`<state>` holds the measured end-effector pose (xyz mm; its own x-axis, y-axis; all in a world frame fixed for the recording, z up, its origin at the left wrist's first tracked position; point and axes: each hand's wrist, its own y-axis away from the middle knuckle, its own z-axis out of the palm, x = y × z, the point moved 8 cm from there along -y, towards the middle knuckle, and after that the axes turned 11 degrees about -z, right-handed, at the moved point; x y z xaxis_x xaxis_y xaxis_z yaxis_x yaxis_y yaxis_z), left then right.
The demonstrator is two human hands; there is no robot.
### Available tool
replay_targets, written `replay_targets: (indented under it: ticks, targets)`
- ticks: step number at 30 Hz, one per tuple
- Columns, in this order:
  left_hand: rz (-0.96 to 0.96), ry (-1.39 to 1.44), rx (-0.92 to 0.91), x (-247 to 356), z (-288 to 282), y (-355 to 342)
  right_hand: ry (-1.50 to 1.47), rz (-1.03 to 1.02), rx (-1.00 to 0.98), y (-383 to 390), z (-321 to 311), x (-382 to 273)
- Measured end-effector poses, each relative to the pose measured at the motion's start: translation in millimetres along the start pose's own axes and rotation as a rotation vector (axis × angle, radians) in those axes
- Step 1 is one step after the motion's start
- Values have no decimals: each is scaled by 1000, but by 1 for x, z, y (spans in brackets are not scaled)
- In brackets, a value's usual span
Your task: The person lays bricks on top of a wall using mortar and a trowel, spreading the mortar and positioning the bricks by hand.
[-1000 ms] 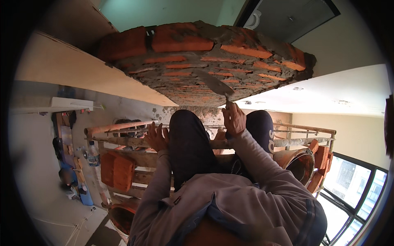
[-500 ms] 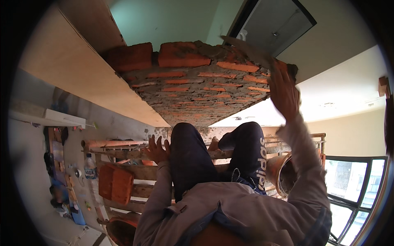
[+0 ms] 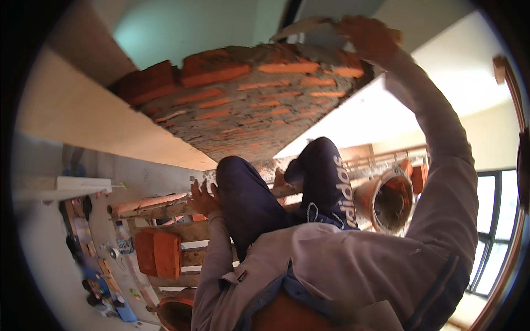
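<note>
Right hand [image 3: 371, 39], upper right, is wrapped around the trowel [image 3: 302, 26], upper centre — arm likely raised to reach the top of the brick wall [image 3: 223, 116] — while left hand [image 3: 204, 199], left of centre, sits spread-fingered beside the left knee [image 3: 236, 175], holding nothing visible.

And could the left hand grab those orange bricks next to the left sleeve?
Probably yes: the left hand looks open and empty, and I see nothing blocking the way to the orange bricks, though depth is hard to judge.
</note>
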<state>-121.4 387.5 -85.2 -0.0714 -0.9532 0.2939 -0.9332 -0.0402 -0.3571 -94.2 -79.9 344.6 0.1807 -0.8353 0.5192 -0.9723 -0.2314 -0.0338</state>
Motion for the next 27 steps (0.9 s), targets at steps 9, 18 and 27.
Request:
replay_targets:
  ticks: [9, 18, 27]
  targets:
    - [8, -289, -172, -46, 67, -4, -154, -57, -719, 401, -69, -55]
    - [-232, -236, -273, -59, 71, -33, -377, 531, -1153, 493, 66, -116]
    - [-231, -168, -171, -36, 28, -33, -694, 520, -1044, 487, 108, -159]
